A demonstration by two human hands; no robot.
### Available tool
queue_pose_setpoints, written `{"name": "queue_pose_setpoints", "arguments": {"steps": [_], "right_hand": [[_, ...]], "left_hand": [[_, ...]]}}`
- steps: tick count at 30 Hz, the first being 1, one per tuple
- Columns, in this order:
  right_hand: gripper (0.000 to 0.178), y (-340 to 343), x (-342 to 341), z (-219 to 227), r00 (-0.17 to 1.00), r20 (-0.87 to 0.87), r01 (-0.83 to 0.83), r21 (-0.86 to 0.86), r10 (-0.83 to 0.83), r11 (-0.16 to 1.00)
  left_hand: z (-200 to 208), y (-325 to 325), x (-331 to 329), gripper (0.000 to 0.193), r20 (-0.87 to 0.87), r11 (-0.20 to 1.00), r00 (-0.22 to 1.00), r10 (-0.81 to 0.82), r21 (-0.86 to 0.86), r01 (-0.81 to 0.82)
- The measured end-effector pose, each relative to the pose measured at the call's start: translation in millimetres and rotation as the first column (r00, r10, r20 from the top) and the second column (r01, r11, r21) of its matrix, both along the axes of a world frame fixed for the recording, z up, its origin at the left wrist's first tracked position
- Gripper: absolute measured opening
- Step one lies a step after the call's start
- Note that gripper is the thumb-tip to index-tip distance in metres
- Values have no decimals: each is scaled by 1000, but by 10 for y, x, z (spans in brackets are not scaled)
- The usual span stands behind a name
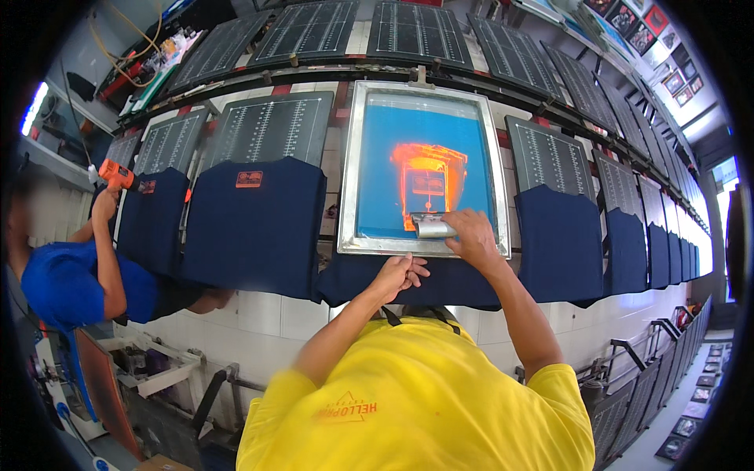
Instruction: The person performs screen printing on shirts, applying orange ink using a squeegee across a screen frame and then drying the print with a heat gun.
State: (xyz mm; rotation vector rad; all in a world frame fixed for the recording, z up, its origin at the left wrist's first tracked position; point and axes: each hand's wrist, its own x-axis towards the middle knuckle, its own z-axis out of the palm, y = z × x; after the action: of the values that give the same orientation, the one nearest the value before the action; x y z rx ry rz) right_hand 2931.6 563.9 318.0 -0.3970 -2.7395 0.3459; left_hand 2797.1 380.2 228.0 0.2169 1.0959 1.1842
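A screen-printing frame (502,212) with a silvery rim and blue mesh lies in front of me over a navy shirt (455,281). Bright orange ink (408,169) is spread across the middle of the mesh. Near the frame's lower edge, my right hand (471,234) is closed on a short metal-handled squeegee (433,227), which rests on the mesh at the bottom of the ink. My left hand (398,276) is just below the near rim, fingers loosely bent and apart, holding nothing. Whether its fingertips touch the rim is unclear.
Dark printing boards with navy shirts stand in a row either side; the shirt (255,216) to the left bears a small orange print. More boards (420,33) line up behind. At far left, a person in blue (67,275) points an orange heat gun (116,174) at a shirt.
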Motion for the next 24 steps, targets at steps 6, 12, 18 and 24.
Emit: {"name": "queue_pose_setpoints", "arguments": {"steps": [6,12,18,24], "right_hand": [[34,619,-301,-99,988,-14,148,-164,-152,975],[31,1158,-816,99,990,-8,140,-144,-143,980],[33,1397,-1018,-57,992,69,112,-42,-109,993],[33,1379,-1031,-127,997,56,53,-54,-50,997]], "left_hand": [[-43,-14,147,41,-175,993,979,105,73,-94],[69,-39,280,36,-312,974,923,225,93,-206],[68,-16,297,37,-332,973,915,230,72,-219],[25,-20,298,37,-335,973,914,229,66,-219]]}}
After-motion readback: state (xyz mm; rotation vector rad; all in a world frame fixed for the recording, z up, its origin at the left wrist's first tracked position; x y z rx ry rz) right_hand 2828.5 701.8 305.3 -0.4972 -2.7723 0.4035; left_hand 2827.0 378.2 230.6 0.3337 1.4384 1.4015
